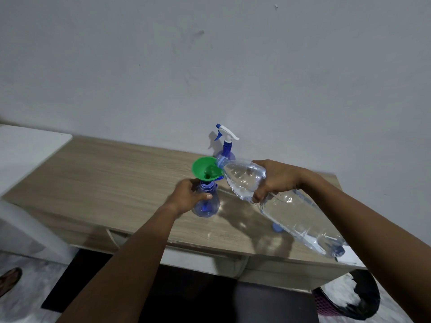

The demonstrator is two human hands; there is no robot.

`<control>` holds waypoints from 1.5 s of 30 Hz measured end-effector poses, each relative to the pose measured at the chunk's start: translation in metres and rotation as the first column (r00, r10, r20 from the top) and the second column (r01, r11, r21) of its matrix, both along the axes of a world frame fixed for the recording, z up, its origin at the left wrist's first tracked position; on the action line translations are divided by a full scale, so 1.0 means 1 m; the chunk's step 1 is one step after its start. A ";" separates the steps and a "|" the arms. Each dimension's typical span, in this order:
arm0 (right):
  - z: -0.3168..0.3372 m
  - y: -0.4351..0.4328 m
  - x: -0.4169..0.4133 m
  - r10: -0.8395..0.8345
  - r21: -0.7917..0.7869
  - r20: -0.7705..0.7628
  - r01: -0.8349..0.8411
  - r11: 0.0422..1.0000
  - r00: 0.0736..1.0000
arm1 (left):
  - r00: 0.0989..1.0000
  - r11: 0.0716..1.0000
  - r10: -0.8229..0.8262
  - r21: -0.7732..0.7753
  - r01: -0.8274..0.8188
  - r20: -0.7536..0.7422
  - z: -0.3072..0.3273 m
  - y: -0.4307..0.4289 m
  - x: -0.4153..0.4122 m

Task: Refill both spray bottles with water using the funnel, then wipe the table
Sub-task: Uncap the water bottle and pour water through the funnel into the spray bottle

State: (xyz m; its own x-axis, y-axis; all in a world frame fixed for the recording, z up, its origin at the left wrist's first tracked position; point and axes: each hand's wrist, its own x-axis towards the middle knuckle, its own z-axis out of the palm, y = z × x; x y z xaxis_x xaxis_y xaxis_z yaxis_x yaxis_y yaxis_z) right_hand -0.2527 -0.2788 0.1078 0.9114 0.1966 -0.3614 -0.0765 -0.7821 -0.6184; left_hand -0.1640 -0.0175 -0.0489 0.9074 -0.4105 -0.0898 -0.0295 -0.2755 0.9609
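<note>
1. While your left hand [186, 197] curls around the shoulder of the open spray bottle [207, 206], keep that bottle upright on the surface [105, 178]; the green funnel [203, 167] sits in its neck, just above your fingers.
2. Your right hand [275, 180] grips the clear water bottle [298, 213] near its shoulder, fingers wrapped around it.
3. Mind the long axis: the water bottle runs from its base, low at your right, up and leftward to its mouth, which rests at the funnel's right rim.
4. Whether water is running cannot be told. By my judgement, the pour depends on raising the base while the mouth stays over the funnel's bowl.
5. The second spray bottle [227, 148], trigger head on, stands behind the funnel by the wall, nearer your right hand.
6. A blue cap [277, 227] lies on the surface under the water bottle.
</note>
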 end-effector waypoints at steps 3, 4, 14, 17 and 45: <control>-0.002 0.000 0.001 0.005 -0.016 -0.016 -0.005 1.000 1.000 | 1.000 1.000 -0.009 -0.017 0.009 0.000 0.001 -0.001 -0.001; -0.003 0.000 0.001 0.003 -0.011 -0.023 -0.003 1.000 1.000 | 1.000 1.000 -0.010 -0.017 0.010 -0.001 0.001 0.000 -0.001; -0.002 0.000 0.002 0.015 -0.068 -0.061 -0.019 0.998 0.998 | 1.000 1.000 0.000 -0.009 0.000 0.003 0.000 0.001 -0.001; 0.000 0.001 0.002 0.013 -0.073 -0.078 -0.019 0.997 0.997 | 1.000 1.000 -0.001 0.000 0.001 -0.005 0.000 0.000 -0.001; -0.001 0.001 0.008 0.030 -0.077 -0.107 -0.038 0.996 0.994 | 1.000 1.000 0.008 0.005 -0.008 0.013 0.002 0.002 -0.003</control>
State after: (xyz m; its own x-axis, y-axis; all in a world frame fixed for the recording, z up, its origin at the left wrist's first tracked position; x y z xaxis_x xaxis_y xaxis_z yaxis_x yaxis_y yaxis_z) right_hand -0.2450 -0.2773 0.1068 0.8604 0.1940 -0.4713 -0.1109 -0.8314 -0.5446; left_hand -0.1670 -0.0157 -0.0469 0.9118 -0.4027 -0.0798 -0.0398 -0.2802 0.9591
